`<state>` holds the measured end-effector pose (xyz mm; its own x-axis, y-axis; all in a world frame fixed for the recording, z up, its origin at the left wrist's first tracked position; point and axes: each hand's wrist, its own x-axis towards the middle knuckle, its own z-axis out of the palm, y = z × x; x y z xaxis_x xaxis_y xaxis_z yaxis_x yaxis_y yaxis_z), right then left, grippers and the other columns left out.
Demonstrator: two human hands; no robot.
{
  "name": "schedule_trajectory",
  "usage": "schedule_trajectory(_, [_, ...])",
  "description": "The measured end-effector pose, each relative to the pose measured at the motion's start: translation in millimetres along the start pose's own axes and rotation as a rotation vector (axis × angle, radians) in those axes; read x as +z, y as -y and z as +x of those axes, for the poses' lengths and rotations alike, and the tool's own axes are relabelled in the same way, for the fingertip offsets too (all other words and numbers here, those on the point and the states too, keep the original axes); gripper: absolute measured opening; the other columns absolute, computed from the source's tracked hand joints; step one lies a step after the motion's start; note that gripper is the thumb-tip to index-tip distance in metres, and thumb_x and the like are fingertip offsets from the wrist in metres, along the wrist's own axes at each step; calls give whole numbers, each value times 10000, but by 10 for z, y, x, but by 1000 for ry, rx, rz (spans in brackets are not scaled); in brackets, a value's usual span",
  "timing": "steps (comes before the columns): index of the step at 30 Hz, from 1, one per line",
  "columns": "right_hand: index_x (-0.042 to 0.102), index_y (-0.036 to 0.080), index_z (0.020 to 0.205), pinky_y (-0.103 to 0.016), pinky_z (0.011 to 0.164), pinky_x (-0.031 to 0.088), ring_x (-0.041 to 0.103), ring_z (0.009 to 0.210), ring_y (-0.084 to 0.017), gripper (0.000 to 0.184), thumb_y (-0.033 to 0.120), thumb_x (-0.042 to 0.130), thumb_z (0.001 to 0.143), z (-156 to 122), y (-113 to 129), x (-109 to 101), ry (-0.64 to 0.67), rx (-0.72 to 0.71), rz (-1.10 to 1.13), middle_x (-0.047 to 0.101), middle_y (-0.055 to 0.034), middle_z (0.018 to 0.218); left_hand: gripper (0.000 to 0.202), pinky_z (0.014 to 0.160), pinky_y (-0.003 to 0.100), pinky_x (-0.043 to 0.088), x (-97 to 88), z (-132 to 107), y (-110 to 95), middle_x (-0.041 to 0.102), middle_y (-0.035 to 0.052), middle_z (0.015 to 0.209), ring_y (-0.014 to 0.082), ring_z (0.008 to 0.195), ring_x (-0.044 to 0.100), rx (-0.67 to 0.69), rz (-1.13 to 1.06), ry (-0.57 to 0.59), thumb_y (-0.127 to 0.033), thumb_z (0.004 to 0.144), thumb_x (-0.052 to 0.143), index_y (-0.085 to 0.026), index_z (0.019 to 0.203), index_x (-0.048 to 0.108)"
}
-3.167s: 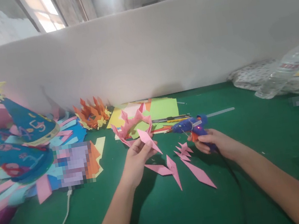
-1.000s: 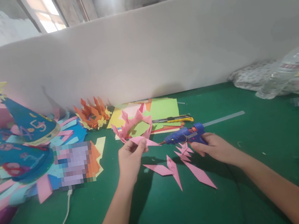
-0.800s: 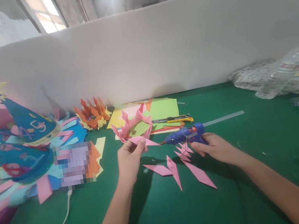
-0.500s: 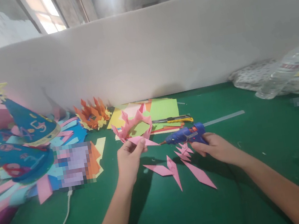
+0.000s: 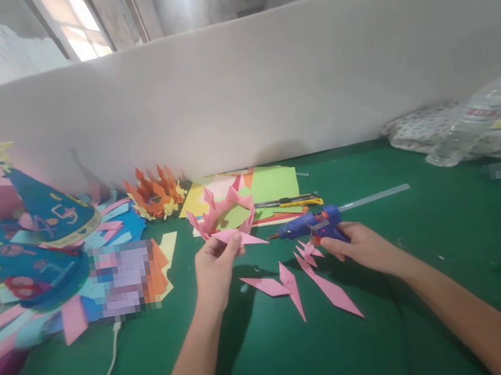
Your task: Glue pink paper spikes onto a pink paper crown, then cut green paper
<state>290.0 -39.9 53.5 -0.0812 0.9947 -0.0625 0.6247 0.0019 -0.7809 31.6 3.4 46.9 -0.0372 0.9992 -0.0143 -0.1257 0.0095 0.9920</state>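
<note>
Coloured sheets (image 5: 275, 180) are spread on the green table (image 5: 281, 368). Left of them an orange crown (image 5: 154, 206) is set; in front, pink pieces (image 5: 289, 280).

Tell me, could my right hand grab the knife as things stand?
Probably not: the right hand is full with the glue gun, though the knife handle seems uncovered just beyond it.

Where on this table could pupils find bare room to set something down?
Bare table shows between the left forearm and the dark cord, nearer the person than the loose pink pieces. Another patch, with tiny scraps, lies between the right forearm and the bottle. Crowded: the left, with hats and paper strips, and around the pink crown and knife.
</note>
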Motion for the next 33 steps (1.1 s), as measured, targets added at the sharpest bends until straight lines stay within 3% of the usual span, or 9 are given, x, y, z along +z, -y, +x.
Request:
schedule_trajectory(5, [453, 195, 923, -238, 452, 376, 458, 452, -111, 379, 514, 563, 748, 25, -21, 11, -75, 55, 238, 500, 55, 555, 241, 668, 222, 481, -7, 8, -22, 647, -3, 696, 88, 625, 579, 50, -101, -21, -321, 665, 720, -144, 819, 668])
schedule_trajectory(8, [440, 195, 938, -248, 477, 397, 493, 487, -121, 385, 544, 501, 788, 72, -123, -15, -127, 70, 290, 531, 35, 610, 235, 699, 221, 490, -11, 13, -36, 658, 3, 746, 90, 671, 592, 113, -178, -18, -303, 678, 713, -157, 857, 668])
schedule_trajectory(12, [562, 173, 843, -294, 630, 424, 576, 712, -200, 415, 575, 471, 790, 163, -358, -80, -261, 75, -79, 620, -50, 784, 225, 734, 220, 498, -26, 10, -57, 656, 7, 806, 100, 741, 600, 160, -205, -18, -315, 708, 687, -174, 882, 662])
schedule_trajectory(15, [615, 177, 805, -314, 692, 419, 580, 817, -239, 434, 572, 435, 808, 209, -482, -92, -253, 48, -284, 643, -86, 880, 204, 735, 223, 503, -44, 6, -68, 648, 11, 841, 112, 773, 601, 186, -154, -14, -330, 742, 651, -182, 882, 651])
schedule_trajectory(20, [574, 189, 872, -296, 602, 415, 597, 734, -224, 359, 523, 465, 799, 228, -513, -22, -282, 135, -373, 647, -73, 851, 189, 743, 232, 506, -70, 20, -63, 635, 8, 849, 115, 771, 604, 212, -144, 50, -326, 778, 609, -190, 908, 629])
schedule_trajectory(24, [518, 197, 813, -281, 536, 388, 576, 647, -205, 304, 499, 500, 777, 235, -491, 11, -319, 124, -443, 619, -48, 761, 241, 721, 242, 513, -83, 31, -107, 628, 17, 879, 128, 790, 601, 227, -132, 14, -333, 756, 629, -191, 948, 595])
schedule_trajectory(27, [533, 183, 834, -298, 576, 390, 569, 710, -222, 313, 491, 508, 785, 217, -315, -14, -391, 18, -488, 611, -75, 806, 301, 694, 219, 505, -99, 30, -168, 633, 2, 853, 112, 763, 603, 283, -103, -20, -290, 709, 682, -210, 967, 548])
schedule_trajectory(29, [564, 183, 911, -302, 624, 405, 565, 760, -218, 315, 473, 488, 816, 196, -66, -36, -388, -97, -425, 610, -81, 867, 277, 673, 203, 495, -113, 24, -200, 637, -10, 811, 103, 732, 605, 320, -62, -13, -261, 692, 698, -211, 915, 543])
schedule_trajectory(33, [615, 231, 1035, -280, 647, 421, 551, 733, -168, 327, 460, 481, 844, 234, 573, 8, -147, -289, -189, 620, -53, 928, 163, 660, 205, 485, -135, 8, -212, 633, -3, 759, 107, 693, 596, 351, 87, 27, -247, 691, 694, -185, 810, 602])
